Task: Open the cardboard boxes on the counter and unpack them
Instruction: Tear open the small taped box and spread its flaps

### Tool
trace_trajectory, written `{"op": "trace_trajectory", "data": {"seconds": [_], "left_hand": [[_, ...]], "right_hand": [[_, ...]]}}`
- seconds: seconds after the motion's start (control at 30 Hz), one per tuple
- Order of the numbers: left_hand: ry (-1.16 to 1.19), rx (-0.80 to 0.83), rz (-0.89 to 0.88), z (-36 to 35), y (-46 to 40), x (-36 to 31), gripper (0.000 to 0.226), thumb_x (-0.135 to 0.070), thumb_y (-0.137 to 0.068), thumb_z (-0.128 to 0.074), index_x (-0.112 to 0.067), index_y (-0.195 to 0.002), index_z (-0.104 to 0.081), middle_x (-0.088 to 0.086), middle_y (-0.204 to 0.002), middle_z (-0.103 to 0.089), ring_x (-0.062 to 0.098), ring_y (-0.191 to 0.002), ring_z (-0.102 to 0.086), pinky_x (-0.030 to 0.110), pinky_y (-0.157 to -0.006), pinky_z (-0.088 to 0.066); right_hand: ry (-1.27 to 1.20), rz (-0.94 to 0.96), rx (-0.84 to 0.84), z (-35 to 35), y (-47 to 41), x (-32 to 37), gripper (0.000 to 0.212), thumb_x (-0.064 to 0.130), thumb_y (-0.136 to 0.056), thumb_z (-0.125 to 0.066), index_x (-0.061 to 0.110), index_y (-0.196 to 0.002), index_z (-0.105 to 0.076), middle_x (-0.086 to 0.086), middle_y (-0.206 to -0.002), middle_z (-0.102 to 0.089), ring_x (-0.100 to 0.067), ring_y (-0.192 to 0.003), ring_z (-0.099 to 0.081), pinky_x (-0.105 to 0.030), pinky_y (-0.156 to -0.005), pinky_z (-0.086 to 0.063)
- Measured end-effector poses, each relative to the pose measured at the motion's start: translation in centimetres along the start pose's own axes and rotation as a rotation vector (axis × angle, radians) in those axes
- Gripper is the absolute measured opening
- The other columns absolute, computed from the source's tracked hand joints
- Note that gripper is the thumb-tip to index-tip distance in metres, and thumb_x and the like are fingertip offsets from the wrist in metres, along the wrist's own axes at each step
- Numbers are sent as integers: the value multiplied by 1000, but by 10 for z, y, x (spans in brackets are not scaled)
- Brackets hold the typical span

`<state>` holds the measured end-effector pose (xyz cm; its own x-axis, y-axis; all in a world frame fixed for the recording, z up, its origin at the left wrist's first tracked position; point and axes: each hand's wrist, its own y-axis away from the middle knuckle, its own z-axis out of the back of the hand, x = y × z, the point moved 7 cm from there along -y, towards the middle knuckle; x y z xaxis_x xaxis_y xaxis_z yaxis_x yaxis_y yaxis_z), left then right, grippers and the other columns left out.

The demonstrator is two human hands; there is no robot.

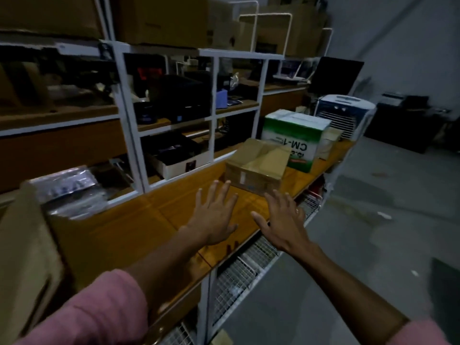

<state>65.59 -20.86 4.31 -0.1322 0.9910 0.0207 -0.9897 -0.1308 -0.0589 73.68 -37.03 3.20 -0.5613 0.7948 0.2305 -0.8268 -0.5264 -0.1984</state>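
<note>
Brown box (258, 165) on the wooden counter (119, 232), taped shut, label on its near side, top flaps closed. Just behind the box and touching or nearly touching it: green-and-white box (296, 138), printed "CM-1", also closed. Beyond that, past the box's far side, a small tan carton (329, 141), and further off a white fan unit (346, 113) at the counter's end. Left hand (215, 215) stretched out over the counter, short of the box, fingers straight and spread, palm down, grasping nothing; fingertips close to the box's near left corner, contact not clear. Right hand (283, 222) likewise extended near the box's near right corner, fingers splayed and relaxed, empty, a ring on 1 finger. Pink sleeves (99, 312) pushed up on both arms. Left of the box, along the counter's back edge: white-framed shelving (129, 115) stacked with dark equipment, too dim to identify. Far from the box, at the counter's near left end: a large open carton (27, 257) holding silvery plastic bags (72, 190). Below the counter, under the box's side: white wire racks (241, 272). More cartons (161, 18) on top of the shelving, above the box.
</note>
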Motion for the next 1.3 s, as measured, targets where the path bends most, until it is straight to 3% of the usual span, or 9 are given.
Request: {"op": "trace_trajectory", "data": {"seconds": [0.1, 0.43, 0.7, 0.87, 1.07, 1.3], "left_hand": [[5, 7, 2, -18, -23, -6, 80, -59, -98, -45, -26, -160, -6, 4, -167, 22, 34, -152, 22, 64, -119, 1], [69, 104, -9, -87, -129, 0, 81, -61, -99, -42, -26, -161, -4, 5, -168, 20, 35, -153, 21, 64, -119, -1], [118, 109, -30, -132, -253, 20, 77, -60, -99, -43, -23, -159, -12, 9, -169, 1, 37, -154, 2, 59, -120, -12], [150, 138, -24, -171, -310, 25, 77, -61, -99, -42, -20, -158, -15, 9, -168, -8, 35, -153, -5, 54, -120, -16], [241, 149, -68, -196, -360, 21, 83, -57, -100, -46, -16, -160, -6, 9, -169, 5, 34, -154, 0, 53, -122, -12], [287, 120, -112, -207, -393, 27, 79, -52, -100, -50, -16, -160, -12, 8, -169, 1, 31, -155, 2, 51, -123, -9]], "right_hand": [[-48, -46, 24, -16, -4, -28, 92, 85, -85, -7, 29, -158, -22, -4, -168, -15, -31, -155, -6, -64, -119, -14], [-87, -70, 129, -70, -74, -73, 83, 79, -92, -19, 30, -159, -19, -1, -169, -8, -27, -156, -1, -63, -120, -7], [-83, -140, 212, -129, -190, -112, 80, 76, -94, -22, 30, -160, -16, -2, -170, -8, -32, -155, -5, -62, -120, -10], [-107, -193, 273, -168, -248, -130, 68, 65, -101, -27, 30, -159, -19, 1, -170, -3, -34, -155, -1, -65, -118, -12], [-82, -270, 270, -194, -311, -162, 67, 62, -102, -28, 33, -161, -12, 5, -169, 13, -46, -152, 12, -71, -114, -16], [10, -303, 331, -211, -349, -182, 61, 52, -105, -32, 32, -159, -13, -1, -170, -2, -40, -154, 6, -65, -118, -12]]}}
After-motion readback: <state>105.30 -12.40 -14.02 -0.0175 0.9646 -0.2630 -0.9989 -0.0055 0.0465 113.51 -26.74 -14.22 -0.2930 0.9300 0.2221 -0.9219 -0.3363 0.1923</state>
